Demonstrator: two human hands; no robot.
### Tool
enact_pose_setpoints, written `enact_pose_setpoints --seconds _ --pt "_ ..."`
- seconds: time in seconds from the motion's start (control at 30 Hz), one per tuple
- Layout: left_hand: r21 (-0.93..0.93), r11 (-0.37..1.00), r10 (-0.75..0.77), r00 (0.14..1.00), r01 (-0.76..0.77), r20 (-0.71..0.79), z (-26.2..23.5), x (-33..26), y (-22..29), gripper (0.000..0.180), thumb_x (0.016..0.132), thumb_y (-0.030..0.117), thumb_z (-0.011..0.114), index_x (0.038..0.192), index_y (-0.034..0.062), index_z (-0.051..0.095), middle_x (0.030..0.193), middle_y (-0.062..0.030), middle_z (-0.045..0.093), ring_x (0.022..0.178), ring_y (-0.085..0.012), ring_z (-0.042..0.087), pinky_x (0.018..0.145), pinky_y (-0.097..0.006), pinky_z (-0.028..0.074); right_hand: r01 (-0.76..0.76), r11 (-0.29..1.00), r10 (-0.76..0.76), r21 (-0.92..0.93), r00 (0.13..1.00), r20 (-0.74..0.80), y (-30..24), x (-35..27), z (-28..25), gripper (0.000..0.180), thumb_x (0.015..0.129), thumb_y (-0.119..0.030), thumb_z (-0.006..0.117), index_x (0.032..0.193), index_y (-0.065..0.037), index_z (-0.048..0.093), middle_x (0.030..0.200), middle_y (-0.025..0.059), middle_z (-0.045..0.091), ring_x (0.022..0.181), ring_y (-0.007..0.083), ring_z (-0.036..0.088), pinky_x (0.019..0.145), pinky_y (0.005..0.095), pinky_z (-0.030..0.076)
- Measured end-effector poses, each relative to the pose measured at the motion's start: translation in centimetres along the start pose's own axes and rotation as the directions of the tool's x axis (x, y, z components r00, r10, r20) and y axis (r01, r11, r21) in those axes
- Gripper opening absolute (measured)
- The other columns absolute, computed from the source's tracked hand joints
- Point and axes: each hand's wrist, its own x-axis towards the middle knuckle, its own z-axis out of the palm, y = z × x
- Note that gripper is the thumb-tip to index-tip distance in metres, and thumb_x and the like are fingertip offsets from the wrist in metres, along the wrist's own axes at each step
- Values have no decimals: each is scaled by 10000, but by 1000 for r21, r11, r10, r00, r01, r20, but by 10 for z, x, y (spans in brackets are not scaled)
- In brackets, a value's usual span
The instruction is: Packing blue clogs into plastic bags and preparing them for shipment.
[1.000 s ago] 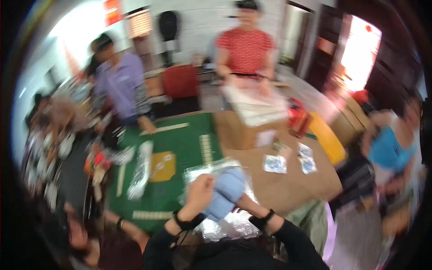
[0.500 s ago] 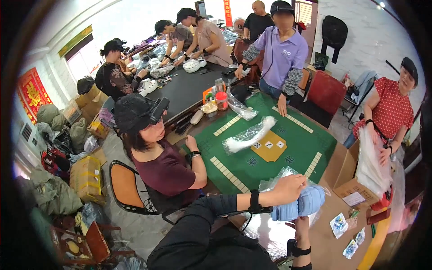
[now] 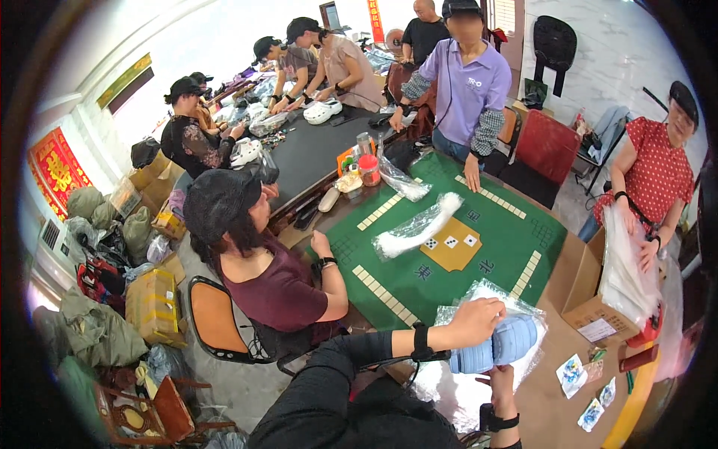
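A pair of light-blue moulded shoes (image 3: 516,337), apparently clogs, is held over the near right side of the table. My left hand (image 3: 476,320) lies across their top edge with its fingers curled down. From below, my right hand (image 3: 502,379) grips the same shoes, its fingers partly hidden behind them. Under and around the shoes lies a clear plastic bag (image 3: 456,396), crinkled and shiny. Black straps are on both my wrists.
A green mat (image 3: 396,288) with printed tiles and dice covers the table, with a bundle of white plastic bags (image 3: 419,224) on it. At right are small packets (image 3: 572,374) and an open carton (image 3: 598,322). Co-workers stand or sit around; a person in maroon (image 3: 273,280) is at left.
The blue shoes have shifted slightly down and are turned a little. My left hand's fingers have spread over them a bit. The person in maroon has turned away toward the black table.
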Motion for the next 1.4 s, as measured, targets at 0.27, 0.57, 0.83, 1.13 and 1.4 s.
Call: enact_pose_setpoints --seconds 0.27,0.57,0.83,1.13,1.4 --pt "-16 999 -45 995 47 91 3 -5 -12 78 805 83 528 873 57 558 866 -109 583 813 -319 572 680 -419 452 -17 999 16 -33 999 -28 17 7 -1 207 859 -59 463 941 98 571 831 159 627 697 249 645 578 372 569" --pt "-49 998 -40 995 44 90 2 -14 -13 89 807 85 520 874 41 560 876 -121 580 827 -328 571 701 -419 453 -47 998 46 -51 999 -13 15 -2 7 189 857 7 403 941 111 537 845 177 613 694 282 648 559 378 568" --pt "-24 1000 0 999 1 51 -11 5 -35 113 803 76 530 837 13 618 849 -157 614 802 -316 597 706 -388 474 -32 993 30 -114 999 -15 -26 -9 4 229 841 -110 456 738 50 584 677 134 619 573 186 606 510 272 482" --pt "-183 961 -190 976 207 109 -13 20 -19 114 815 60 600 908 -1 620 728 -81 630 660 -130 584 611 -264 464 -1 999 1 43 1000 -1 -29 5 13 218 912 -143 449 874 34 570 762 116 625 633 194 627 544 292 518" --pt "-317 943 -32 978 98 206 87 -13 8 100 814 67 571 890 12 602 852 -155 621 735 -285 607 654 -358 466 131 869 -57 477 984 -166 54 26 -13 417 911 -283 454 1244 -32 446 1086 128 559 902 242 601 743 391 530"
